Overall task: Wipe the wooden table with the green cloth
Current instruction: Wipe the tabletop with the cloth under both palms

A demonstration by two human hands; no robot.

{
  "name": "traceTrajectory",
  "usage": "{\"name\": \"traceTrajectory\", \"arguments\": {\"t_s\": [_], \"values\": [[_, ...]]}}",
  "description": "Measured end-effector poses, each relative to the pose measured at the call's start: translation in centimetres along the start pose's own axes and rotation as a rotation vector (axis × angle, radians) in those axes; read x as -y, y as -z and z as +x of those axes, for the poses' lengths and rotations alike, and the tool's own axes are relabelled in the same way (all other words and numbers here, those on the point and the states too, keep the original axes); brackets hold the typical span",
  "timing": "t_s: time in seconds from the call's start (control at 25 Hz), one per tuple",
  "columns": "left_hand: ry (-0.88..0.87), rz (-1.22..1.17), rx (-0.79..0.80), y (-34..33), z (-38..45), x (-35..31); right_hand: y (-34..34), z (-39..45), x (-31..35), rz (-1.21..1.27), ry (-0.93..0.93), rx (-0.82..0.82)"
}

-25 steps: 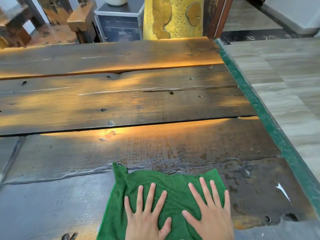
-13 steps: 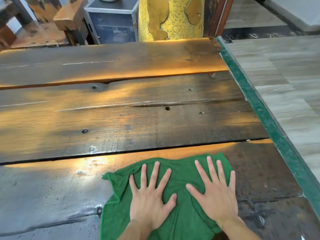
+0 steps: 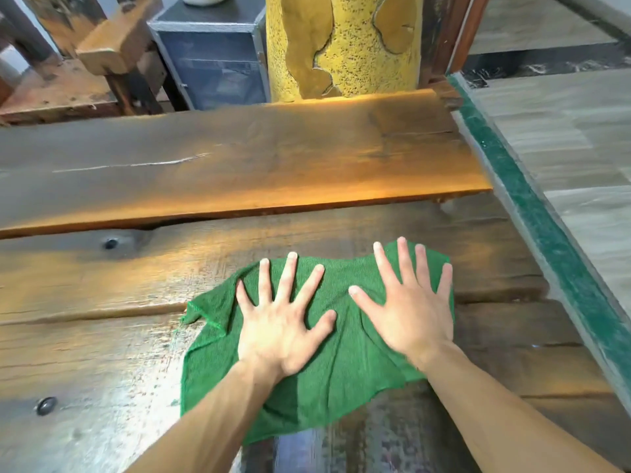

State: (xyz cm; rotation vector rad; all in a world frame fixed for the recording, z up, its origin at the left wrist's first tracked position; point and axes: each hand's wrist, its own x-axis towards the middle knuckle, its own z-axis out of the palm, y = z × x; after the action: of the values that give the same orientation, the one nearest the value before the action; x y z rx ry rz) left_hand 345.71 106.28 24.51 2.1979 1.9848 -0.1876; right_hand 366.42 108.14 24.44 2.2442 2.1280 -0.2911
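The green cloth [image 3: 327, 380] lies spread flat on the dark plank table [image 3: 211, 172], near its right side. My left hand [image 3: 283, 322] presses on the cloth's left half with fingers straight and splayed. On the right half my right hand [image 3: 409, 302] presses down the same way, fingertips reaching the cloth's far edge. Both forearms stretch forward over the near planks, which look wet and shiny.
A green-painted strip [image 3: 546, 233] runs along the table's right edge, with pale floor beyond it. Behind the far edge stand a yellow speckled column [image 3: 341, 46], a dark metal-framed cabinet [image 3: 211, 52] and a wooden bench [image 3: 68, 80]. Bolt heads [image 3: 110, 243] dot the planks.
Both hands have pushed the cloth away from me across the planks, from the near board to the middle one. My arms are now stretched out further.
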Motion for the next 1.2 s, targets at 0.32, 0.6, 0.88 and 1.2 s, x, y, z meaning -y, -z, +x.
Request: {"name": "traceTrajectory", "arguments": {"t_s": [0.32,0.6,0.88,1.2], "values": [[0.053,0.031,-0.070,3.6,22.5,1.2,2.5,22.6,0.3,-0.039,0.025,-0.013],[0.071,0.007,-0.102,7.1,41.1,1.6,4.7,40.3,0.3,0.008,0.053,-0.053],[0.031,-0.038,-0.151,9.5,51.8,1.3,6.0,50.6,-0.1,-0.030,0.087,-0.092],[-0.054,0.034,-0.144,8.8,46.8,0.0,6.1,45.1,-0.8,-0.015,0.104,-0.051]]}}
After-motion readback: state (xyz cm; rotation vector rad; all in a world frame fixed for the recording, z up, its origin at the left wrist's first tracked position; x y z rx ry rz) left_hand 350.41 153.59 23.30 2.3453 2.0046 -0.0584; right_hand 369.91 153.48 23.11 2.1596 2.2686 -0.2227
